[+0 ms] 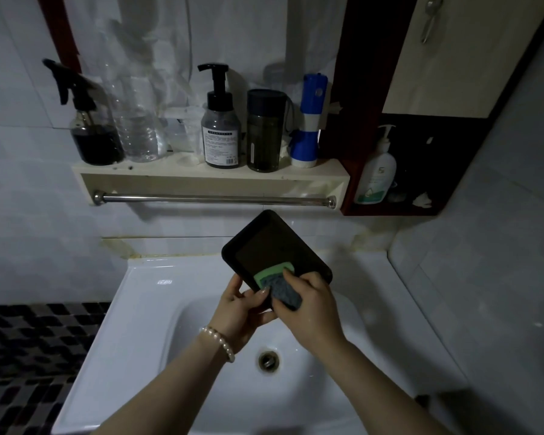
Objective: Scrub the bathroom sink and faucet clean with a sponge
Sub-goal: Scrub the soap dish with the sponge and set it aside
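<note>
Holding a black tray (pixel 274 246) tilted above the sink (pixel 145 309), the left hand (pixel 242 312) has its grip curled round the tray's near edge; the right hand (pixel 311 306) pinches a sponge (pixel 280 284) against the tray, just beside that grip.

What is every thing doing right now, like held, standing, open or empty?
black tray: tilted, held over sink
sponge: pressed on tray
left hand: holds tray's lower edge
right hand: grips sponge
sink: drain open, no water pooled
pump bottle: upright on shelf
</note>
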A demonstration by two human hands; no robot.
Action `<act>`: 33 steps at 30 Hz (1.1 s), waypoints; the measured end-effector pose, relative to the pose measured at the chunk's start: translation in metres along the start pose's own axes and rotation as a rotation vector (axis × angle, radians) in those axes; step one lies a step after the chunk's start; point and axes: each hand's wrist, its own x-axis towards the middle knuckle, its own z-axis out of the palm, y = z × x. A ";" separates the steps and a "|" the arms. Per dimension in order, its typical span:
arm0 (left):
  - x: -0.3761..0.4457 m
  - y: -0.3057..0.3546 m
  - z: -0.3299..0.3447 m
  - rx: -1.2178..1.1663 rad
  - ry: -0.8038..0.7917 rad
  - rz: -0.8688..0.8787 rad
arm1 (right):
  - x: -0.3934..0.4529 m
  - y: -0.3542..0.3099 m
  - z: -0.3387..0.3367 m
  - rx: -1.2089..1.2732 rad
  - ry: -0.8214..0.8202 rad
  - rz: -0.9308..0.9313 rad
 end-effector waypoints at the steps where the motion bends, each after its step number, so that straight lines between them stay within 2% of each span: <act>1: 0.000 0.000 -0.002 -0.017 -0.004 -0.004 | -0.002 0.000 0.001 0.023 -0.008 -0.011; 5: -0.001 -0.006 -0.002 -0.024 -0.055 -0.048 | 0.000 0.008 -0.009 -0.037 -0.059 -0.048; 9: 0.002 -0.005 0.005 -0.009 -0.055 -0.048 | 0.019 0.022 -0.030 -0.272 0.128 -0.158; 13: 0.006 -0.010 0.010 -0.054 -0.045 -0.061 | 0.031 0.029 -0.043 -0.253 0.241 -0.190; 15: 0.011 -0.012 0.011 -0.105 -0.033 -0.079 | 0.034 0.031 -0.047 -0.022 0.273 -0.165; 18: 0.017 -0.014 0.012 -0.182 -0.054 -0.118 | 0.044 0.036 -0.072 0.630 0.276 0.084; 19: 0.018 -0.015 0.013 -0.198 -0.065 -0.131 | 0.048 0.039 -0.082 0.761 0.279 0.144; 20: 0.020 -0.017 0.016 -0.207 -0.076 -0.141 | 0.049 0.042 -0.092 0.768 0.283 0.152; 22: 0.024 -0.021 0.024 -0.196 -0.101 -0.151 | 0.047 0.043 -0.104 0.515 0.277 0.050; 25: 0.027 -0.029 0.040 -0.170 -0.142 -0.161 | 0.045 0.039 -0.103 -0.039 0.222 -0.221; 27: 0.028 -0.034 0.050 -0.145 -0.163 -0.162 | 0.051 0.034 -0.099 -0.250 0.194 -0.256; 29: 0.028 -0.037 0.058 -0.082 -0.154 -0.142 | 0.058 0.027 -0.094 -0.299 0.177 -0.192; 33: 0.029 -0.036 0.068 0.068 -0.108 -0.091 | 0.061 0.017 -0.075 -0.184 0.113 -0.166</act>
